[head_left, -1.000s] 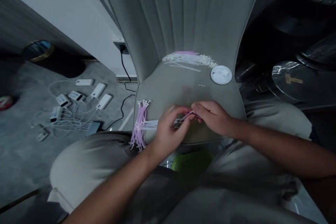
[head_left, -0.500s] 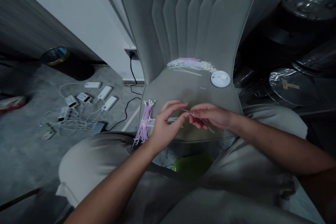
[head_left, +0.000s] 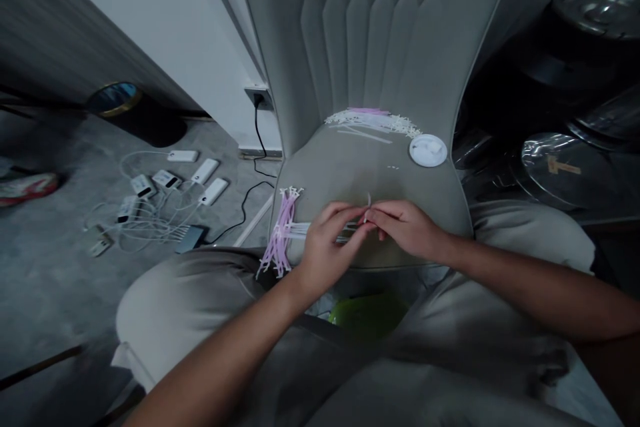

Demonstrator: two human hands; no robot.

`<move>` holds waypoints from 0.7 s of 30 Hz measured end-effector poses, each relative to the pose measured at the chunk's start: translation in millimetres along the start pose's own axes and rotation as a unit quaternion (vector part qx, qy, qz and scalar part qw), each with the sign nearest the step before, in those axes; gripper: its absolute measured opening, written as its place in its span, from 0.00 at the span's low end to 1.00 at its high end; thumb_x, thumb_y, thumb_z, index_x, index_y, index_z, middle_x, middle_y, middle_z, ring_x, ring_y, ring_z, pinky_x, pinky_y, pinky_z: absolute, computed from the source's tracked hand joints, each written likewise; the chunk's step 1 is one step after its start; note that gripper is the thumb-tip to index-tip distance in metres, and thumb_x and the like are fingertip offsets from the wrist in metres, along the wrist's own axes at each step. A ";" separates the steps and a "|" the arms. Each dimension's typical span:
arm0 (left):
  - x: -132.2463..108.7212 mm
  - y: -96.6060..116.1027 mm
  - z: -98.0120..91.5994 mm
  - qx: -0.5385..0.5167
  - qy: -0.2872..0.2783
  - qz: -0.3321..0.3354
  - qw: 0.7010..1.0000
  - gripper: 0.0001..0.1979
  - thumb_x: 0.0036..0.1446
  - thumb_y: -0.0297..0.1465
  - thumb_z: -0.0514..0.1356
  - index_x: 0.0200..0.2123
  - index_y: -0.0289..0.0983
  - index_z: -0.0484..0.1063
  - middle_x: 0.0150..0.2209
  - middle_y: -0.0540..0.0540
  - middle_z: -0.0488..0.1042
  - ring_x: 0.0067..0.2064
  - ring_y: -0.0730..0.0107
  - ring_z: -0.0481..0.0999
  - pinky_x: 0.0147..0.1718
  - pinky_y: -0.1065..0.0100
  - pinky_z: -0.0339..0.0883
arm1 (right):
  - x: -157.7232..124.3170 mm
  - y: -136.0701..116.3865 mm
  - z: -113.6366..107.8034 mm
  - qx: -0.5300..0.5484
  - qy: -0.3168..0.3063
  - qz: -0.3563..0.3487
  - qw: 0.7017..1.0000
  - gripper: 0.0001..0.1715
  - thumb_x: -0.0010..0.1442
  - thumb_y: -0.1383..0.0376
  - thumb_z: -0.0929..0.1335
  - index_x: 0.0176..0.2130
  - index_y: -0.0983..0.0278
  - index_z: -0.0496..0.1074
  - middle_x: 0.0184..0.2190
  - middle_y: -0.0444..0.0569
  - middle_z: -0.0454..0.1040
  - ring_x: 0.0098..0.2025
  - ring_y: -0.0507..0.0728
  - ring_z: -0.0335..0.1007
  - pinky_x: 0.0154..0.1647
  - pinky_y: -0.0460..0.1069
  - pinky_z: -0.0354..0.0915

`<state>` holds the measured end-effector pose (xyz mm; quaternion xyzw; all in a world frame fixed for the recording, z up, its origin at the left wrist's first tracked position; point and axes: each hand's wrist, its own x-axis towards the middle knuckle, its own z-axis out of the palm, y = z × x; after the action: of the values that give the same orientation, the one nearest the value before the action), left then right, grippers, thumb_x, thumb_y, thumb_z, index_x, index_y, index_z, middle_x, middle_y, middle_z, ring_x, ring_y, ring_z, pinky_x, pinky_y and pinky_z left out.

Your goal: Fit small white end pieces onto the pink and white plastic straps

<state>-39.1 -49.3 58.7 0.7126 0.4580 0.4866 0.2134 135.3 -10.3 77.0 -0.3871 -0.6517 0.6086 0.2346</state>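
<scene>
Pinching a thin white strip, I have my left hand and right hand together over the front of the chair seat, with their fingertips meeting on it. My fingers hide most of the strip, and only its tip stands clear above them. The work in hand is this one small piece, held at the fingertips rather than in a full grip.

Just beside my left hand, at the seat's front left corner, lies a bundle of pink and white strips. Its white strips run across toward my hands and pass under my left palm. Along the seat's back edge, against the chair back, sits a long pile of pale strips. A round white lid lies at the back right corner, and a few tiny white bits rest near it. Below the front edge, between my knees, shows a green bowl.

On the grey floor to the left, white power banks lie in a tangle of cables, near a wall socket and a dark round bin. Shiny metal lids sit in the dark to the right.
</scene>
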 end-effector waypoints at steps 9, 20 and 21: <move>11.6 -2.3 -15.7 -0.058 0.083 -0.073 0.992 0.07 0.56 0.28 0.65 0.39 0.40 0.79 0.36 0.47 0.79 0.39 0.72 0.77 0.41 0.69 0.71 | 6.8 -6.7 -11.7 0.034 0.087 0.008 0.996 0.14 0.61 0.58 0.67 0.36 0.66 0.74 0.35 0.47 0.76 0.39 0.52 0.70 0.43 0.47 0.63; 29.4 14.8 -46.3 -0.376 0.170 -0.253 0.875 0.07 0.52 0.35 0.67 0.35 0.39 0.79 0.26 0.50 0.77 0.27 0.71 0.78 0.29 0.69 0.73 | 14.7 -8.4 -28.7 0.159 0.185 0.030 0.969 0.17 0.56 0.55 0.70 0.25 0.65 0.70 0.23 0.43 0.71 0.30 0.51 0.70 0.35 0.47 0.62; 30.5 16.5 -48.9 -0.387 0.170 -0.260 0.868 0.08 0.52 0.36 0.67 0.34 0.39 0.79 0.25 0.50 0.77 0.26 0.71 0.77 0.27 0.69 0.72 | 15.3 -9.4 -29.3 0.161 0.189 0.028 0.968 0.17 0.56 0.55 0.70 0.25 0.65 0.70 0.23 0.43 0.70 0.30 0.51 0.70 0.35 0.47 0.62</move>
<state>-72.0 -38.1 107.5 0.3344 0.4310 0.6656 0.5093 147.0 20.0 88.0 -0.4705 -0.4779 0.6273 0.3958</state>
